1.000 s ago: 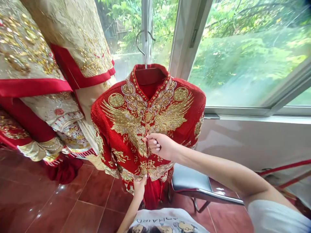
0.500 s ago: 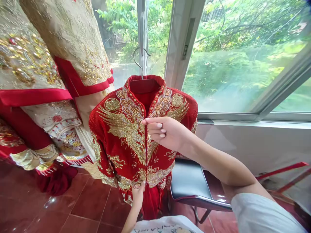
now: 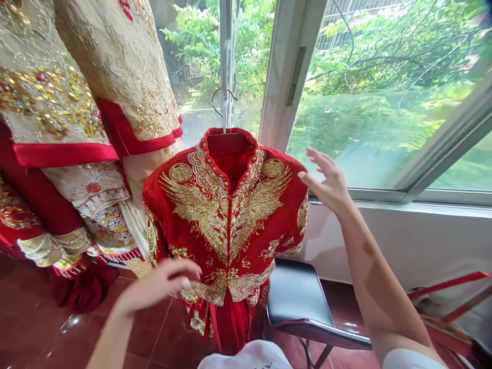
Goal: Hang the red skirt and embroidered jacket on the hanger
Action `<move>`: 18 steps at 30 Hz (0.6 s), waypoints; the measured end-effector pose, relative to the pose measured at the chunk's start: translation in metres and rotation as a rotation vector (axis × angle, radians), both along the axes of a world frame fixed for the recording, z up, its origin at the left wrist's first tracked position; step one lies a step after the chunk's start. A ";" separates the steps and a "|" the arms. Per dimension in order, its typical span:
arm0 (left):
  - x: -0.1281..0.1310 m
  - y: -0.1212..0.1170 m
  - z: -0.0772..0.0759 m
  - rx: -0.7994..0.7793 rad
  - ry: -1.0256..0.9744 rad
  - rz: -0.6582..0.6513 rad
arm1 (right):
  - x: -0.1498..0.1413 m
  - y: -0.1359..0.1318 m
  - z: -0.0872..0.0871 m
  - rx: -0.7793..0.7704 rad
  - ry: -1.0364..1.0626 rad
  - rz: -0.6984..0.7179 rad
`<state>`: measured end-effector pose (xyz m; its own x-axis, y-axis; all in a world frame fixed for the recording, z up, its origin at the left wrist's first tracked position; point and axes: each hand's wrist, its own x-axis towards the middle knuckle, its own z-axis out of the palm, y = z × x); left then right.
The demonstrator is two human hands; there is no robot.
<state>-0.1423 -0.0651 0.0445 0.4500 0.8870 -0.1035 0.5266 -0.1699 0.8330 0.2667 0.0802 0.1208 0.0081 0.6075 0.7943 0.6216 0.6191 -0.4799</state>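
Observation:
A red jacket (image 3: 229, 215) with gold embroidered wings and a stand-up collar hangs before me on a hanger (image 3: 223, 110). Its front edges meet down the middle below the open neck. My right hand (image 3: 326, 182) is beside the jacket's shoulder on the right, thumb and fingers apart, holding nothing. Near the lower left of the jacket is my left hand (image 3: 165, 279), slightly blurred, its fingers stretched out and nothing in them. Whether either hand touches the cloth I cannot tell. Red cloth (image 3: 234, 325) hangs below the jacket's hem.
Cream and gold garments with red trim (image 3: 142, 102) hang close on the left. A black-seated chair (image 3: 300, 292) stands behind the jacket to the right. Behind are a sliding window (image 3: 376, 118) and its sill. Red bars (image 3: 449, 284) lean at the lower right.
My right hand has let go of the front opening and moved right to the shoulder. My left hand has left the hem and moved left. Both hands have opened.

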 end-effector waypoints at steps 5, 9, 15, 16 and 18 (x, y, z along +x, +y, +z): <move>-0.034 0.062 0.127 1.283 0.180 0.398 | -0.007 0.029 -0.032 -0.095 0.185 0.109; -0.023 0.101 0.134 0.933 0.405 0.432 | -0.005 0.031 -0.028 -0.052 0.268 0.110; -0.011 0.116 0.090 1.135 0.347 0.797 | 0.008 0.056 -0.020 -0.355 0.615 0.315; -0.014 0.121 0.088 1.092 0.291 0.796 | 0.007 0.062 -0.021 -0.366 0.679 0.287; -0.022 0.131 0.090 0.925 0.142 0.731 | 0.004 0.071 -0.022 -0.358 0.725 0.227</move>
<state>-0.1646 0.0656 0.1348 -0.1580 0.6929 0.7035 0.8263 -0.2973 0.4784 0.2709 0.1508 0.0992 0.2891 0.8704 0.3985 -0.0375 0.4263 -0.9038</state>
